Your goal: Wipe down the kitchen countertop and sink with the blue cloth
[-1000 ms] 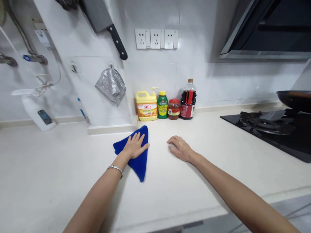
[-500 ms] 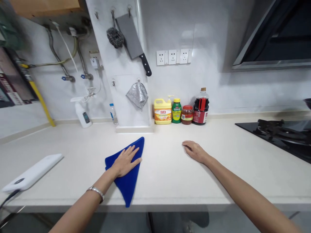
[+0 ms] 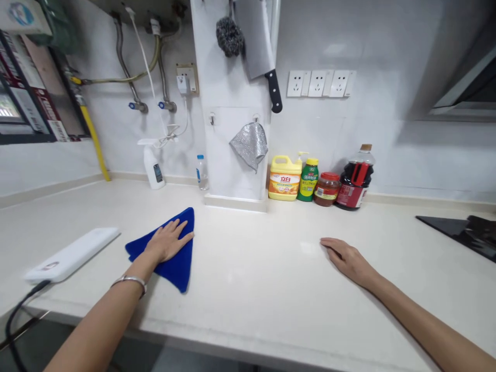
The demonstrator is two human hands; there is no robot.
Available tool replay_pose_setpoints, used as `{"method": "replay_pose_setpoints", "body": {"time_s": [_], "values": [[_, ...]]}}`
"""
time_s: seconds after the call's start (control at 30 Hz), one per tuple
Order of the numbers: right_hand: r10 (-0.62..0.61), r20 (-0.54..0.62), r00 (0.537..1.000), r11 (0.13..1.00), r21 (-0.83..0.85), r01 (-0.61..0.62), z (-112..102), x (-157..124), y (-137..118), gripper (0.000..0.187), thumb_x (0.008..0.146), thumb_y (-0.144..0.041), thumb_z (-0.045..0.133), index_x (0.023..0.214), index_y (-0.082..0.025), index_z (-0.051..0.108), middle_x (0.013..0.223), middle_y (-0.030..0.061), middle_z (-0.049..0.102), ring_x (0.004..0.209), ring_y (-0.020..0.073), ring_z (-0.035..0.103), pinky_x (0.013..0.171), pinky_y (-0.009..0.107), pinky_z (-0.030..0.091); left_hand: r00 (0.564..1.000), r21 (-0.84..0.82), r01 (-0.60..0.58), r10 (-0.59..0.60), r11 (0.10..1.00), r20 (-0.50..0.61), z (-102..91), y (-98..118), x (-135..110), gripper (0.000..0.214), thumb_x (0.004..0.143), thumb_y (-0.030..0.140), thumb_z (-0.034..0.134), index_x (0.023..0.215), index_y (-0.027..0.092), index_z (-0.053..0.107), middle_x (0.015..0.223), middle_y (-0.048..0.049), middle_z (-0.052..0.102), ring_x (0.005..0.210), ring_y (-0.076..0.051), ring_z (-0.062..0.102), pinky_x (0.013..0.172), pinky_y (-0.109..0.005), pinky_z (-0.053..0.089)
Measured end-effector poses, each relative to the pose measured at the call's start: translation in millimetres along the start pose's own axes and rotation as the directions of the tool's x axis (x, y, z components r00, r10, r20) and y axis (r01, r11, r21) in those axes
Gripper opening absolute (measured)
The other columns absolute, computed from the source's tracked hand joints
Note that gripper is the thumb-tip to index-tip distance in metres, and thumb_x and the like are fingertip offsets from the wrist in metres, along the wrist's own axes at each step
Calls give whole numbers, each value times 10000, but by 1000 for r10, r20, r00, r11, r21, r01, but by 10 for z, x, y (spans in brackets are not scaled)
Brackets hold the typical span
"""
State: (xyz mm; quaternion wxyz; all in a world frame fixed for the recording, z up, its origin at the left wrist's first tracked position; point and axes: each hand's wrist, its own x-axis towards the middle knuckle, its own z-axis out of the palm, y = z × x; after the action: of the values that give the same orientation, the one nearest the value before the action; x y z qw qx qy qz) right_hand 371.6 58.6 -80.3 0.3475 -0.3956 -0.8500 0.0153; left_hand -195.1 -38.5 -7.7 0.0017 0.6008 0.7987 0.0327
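- One blue cloth (image 3: pixel 176 261), soft and folded to a rough triangle, lies on the pale smooth surface (image 3: pixel 251 289) near its front edge.
- My left hand (image 3: pixel 167 242) lies flat on the cloth, grip open, fingers spread, pinching nothing.
- My right hand (image 3: pixel 346 258) rests palm down on the bare surface, well apart from the cloth, grip open and empty.
- Four containers (image 3: pixel 315 178) stand at the wall; one flat white device (image 3: pixel 72 254) lies left of the cloth.

A blue cloth (image 3: pixel 174 258) is pressed flat on the countertop (image 3: pixel 251 289) by the left hand (image 3: pixel 166 243). The right hand (image 3: pixel 346 258) is rested palm-down at three o'clock, well apart.
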Motion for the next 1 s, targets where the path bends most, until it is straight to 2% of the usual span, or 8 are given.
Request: {"method": "replay_pose_setpoints", "body": {"time_s": [0.2,0.53,0.73,0.87,1.0], "values": [[38,10,999,999,-29,-38,-31,5,2,328,930,-369,450,1163,-265,656,1259,82,680,1147,249,658,1020,466,555,998,6,58,-58,998,14,-10,-46,356,824,915,674,212,1578,185,215,1666,-115,119,1543,-297,95,1255,-516,125],[74,33,997,996,-57,-72,-24,-23,111,343,934,-447,470,1217,-324,618,1295,74,646,1169,278,638,986,493,571,1000,16,-1,1,1000,7,22,-112,1024,687,972,520,112,1575,215,237,1661,-93,158,1539,-266,134,1244,-500,170],[108,40,993,992,-69,-105,-31,-70,158,369,925,-479,495,1255,-348,595,1323,80,628,1181,296,629,982,507,574,999,22,-40,39,999,23,46,-144,1456,662,977,468,115,1581,217,212,1670,-83,138,1542,-251,115,1255,-477,140],[105,14,994,992,-64,-104,-46,-61,126,371,912,-500,511,1234,-345,614,1302,87,644,1146,307,651,949,498,595,999,21,-39,39,999,24,43,-144,1613,666,973,474,110,1581,220,209,1673,-72,137,1544,-243,108,1259,-457,124],[93,16,996,994,-63,-91,-55,-49,104,369,910,-499,523,1235,-351,616,1285,74,658,1131,296,661,941,485,606,999,30,-34,33,999,29,36,-130,1625,669,971,499,151,1579,226,213,1672,-77,137,1544,-245,108,1259,-454,121]]}}
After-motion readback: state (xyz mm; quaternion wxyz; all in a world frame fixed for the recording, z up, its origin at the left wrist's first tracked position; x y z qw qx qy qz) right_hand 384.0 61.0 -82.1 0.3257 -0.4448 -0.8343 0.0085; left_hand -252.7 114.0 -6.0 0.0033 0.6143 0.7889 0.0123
